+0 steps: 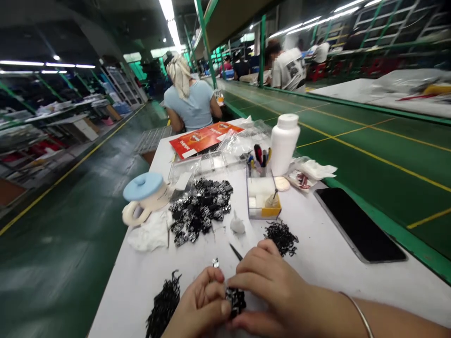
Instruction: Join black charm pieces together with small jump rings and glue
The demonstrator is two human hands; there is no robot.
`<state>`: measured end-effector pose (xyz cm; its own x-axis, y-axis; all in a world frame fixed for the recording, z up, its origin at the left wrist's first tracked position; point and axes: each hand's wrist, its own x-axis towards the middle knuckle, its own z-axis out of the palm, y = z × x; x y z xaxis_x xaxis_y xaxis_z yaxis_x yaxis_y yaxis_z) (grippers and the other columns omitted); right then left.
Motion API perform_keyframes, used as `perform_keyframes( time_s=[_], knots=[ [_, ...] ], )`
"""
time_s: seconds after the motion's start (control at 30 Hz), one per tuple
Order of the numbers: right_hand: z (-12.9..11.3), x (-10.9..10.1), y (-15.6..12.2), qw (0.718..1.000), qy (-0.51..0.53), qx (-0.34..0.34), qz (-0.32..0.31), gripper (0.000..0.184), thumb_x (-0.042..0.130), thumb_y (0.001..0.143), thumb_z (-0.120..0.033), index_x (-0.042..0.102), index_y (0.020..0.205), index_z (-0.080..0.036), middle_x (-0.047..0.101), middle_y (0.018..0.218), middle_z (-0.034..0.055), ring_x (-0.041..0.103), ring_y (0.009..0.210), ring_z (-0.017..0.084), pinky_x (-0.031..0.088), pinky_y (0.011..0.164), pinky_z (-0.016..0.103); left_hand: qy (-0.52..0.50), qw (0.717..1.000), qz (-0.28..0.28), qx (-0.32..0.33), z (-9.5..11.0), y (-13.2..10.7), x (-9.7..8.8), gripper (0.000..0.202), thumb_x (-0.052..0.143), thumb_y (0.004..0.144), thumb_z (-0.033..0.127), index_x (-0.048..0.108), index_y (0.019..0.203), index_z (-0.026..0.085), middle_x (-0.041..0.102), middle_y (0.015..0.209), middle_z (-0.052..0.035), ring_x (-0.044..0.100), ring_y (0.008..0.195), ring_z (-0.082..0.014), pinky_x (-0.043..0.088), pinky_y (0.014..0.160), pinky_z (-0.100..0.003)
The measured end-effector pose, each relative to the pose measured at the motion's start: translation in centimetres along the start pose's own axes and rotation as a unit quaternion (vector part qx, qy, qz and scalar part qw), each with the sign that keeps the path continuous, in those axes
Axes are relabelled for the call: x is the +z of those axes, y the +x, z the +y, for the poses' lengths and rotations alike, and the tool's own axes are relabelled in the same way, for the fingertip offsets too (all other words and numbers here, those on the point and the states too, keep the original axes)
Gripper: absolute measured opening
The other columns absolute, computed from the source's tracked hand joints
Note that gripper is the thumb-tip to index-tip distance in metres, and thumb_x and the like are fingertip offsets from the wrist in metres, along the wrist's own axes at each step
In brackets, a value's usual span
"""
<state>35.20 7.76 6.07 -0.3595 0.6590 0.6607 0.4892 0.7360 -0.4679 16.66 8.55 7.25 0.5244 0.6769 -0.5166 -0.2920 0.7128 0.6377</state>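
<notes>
My left hand (197,305) and my right hand (268,286) meet low in the view, with their fingers closed on a small black-and-silver piece (235,302). A tiny silver bit (215,263) shows just above my left fingers. A dark pointed tool tip (236,252) sticks out beside my right fingers. Whether that hand holds it is hidden. A tangle of thin black strands (164,305) lies left of my left hand, and another (282,237) lies beyond my right hand. Farther up sits a heap of black-and-silver pieces (200,211).
The white table (303,263) holds a blue-lidded mug (143,197), a white cloth (150,232), a clear box with tools (262,197), a white bottle (284,144), a black phone (359,225) and red cartons (205,138). A seated co-worker (188,96) is beyond the far end.
</notes>
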Motion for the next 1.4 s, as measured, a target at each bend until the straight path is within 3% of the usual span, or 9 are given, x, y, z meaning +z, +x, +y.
perform_keyframes(
  time_s=[0.17, 0.37, 0.73, 1.0, 1.2, 1.33, 1.4],
  knots=[
    [-0.4, -0.9, 0.5, 0.998, 0.034, 0.028, -0.051, 0.025, 0.062, 0.083, -0.036, 0.056, 0.099, -0.017, 0.06, 0.085, 0.0013, 0.051, 0.078, 0.012, 0.028, 0.074, 0.031, 0.002, 1.0, -0.011, -0.029, 0.8, -0.5, 0.5, 0.039, 0.076, 0.065, 0.012, 0.047, 0.091, 0.015, 0.059, 0.061, 0.0042, 0.057, 0.056, -0.0072, 0.041, 0.059, -0.018],
    [-0.4, -0.7, 0.2, 0.993, 0.076, 0.055, -0.069, 0.025, 0.057, 0.086, -0.04, 0.058, 0.099, -0.019, 0.06, 0.085, 0.0018, 0.05, 0.078, 0.012, 0.028, 0.075, 0.032, 0.037, 0.999, -0.019, -0.035, 0.8, -0.5, 0.2, 0.034, 0.073, 0.07, 0.017, 0.047, 0.092, 0.014, 0.059, 0.058, 0.0047, 0.057, 0.051, -0.0066, 0.045, 0.055, -0.018],
    [-0.8, -0.7, 0.0, 0.991, 0.096, 0.044, -0.08, 0.029, 0.062, 0.083, -0.039, 0.056, 0.104, -0.02, 0.061, 0.087, 0.001, 0.053, 0.082, 0.013, 0.028, 0.074, 0.032, 0.077, 0.997, -0.01, 0.028, 0.3, -1.0, 0.3, 0.042, 0.075, 0.068, 0.016, 0.035, 0.08, 0.018, 0.061, 0.066, 0.0058, 0.06, 0.043, -0.0063, 0.047, 0.042, -0.012],
    [-0.7, -0.6, 0.0, 0.989, 0.113, 0.044, -0.08, 0.033, 0.067, 0.08, -0.036, 0.056, 0.106, -0.019, 0.06, 0.087, 0.0002, 0.052, 0.081, 0.012, 0.028, 0.075, 0.032, 0.079, 0.995, -0.02, 0.049, 0.2, -1.0, 0.2, 0.039, 0.072, 0.072, 0.013, 0.034, 0.079, 0.018, 0.06, 0.062, 0.0058, 0.062, 0.046, -0.0085, 0.052, 0.044, -0.016],
    [-0.3, -0.6, -0.2, 0.978, 0.162, 0.097, -0.094, 0.033, 0.068, 0.079, -0.032, 0.055, 0.108, -0.021, 0.055, 0.093, 0.001, 0.05, 0.09, 0.012, 0.034, 0.081, 0.03, 0.023, 0.998, -0.055, 0.037, 0.3, -0.8, 0.1, 0.033, 0.072, 0.073, 0.014, 0.043, 0.089, 0.016, 0.062, 0.062, 0.0033, 0.063, 0.051, -0.0097, 0.053, 0.051, -0.02],
    [-0.4, -0.8, -0.3, 0.944, 0.255, 0.176, -0.11, 0.031, 0.062, 0.083, -0.036, 0.056, 0.112, -0.03, 0.048, 0.098, 0.0014, 0.049, 0.094, 0.011, 0.042, 0.081, 0.023, -0.053, 0.99, -0.133, 0.004, 0.1, -1.1, 0.5, 0.033, 0.071, 0.073, 0.016, 0.047, 0.095, 0.013, 0.067, 0.081, -0.006, 0.067, 0.074, -0.0128, 0.052, 0.074, -0.027],
    [-0.6, -0.9, -0.3, 0.922, 0.298, 0.214, -0.123, 0.029, 0.061, 0.083, -0.04, 0.058, 0.111, -0.034, 0.044, 0.097, 0.0015, 0.048, 0.093, 0.011, 0.044, 0.08, 0.022, -0.084, 0.984, -0.155, 0.012, -0.1, -1.3, 0.9, 0.033, 0.073, 0.071, 0.016, 0.047, 0.091, 0.013, 0.068, 0.086, -0.0092, 0.066, 0.079, -0.013, 0.05, 0.078, -0.027]
  ],
)
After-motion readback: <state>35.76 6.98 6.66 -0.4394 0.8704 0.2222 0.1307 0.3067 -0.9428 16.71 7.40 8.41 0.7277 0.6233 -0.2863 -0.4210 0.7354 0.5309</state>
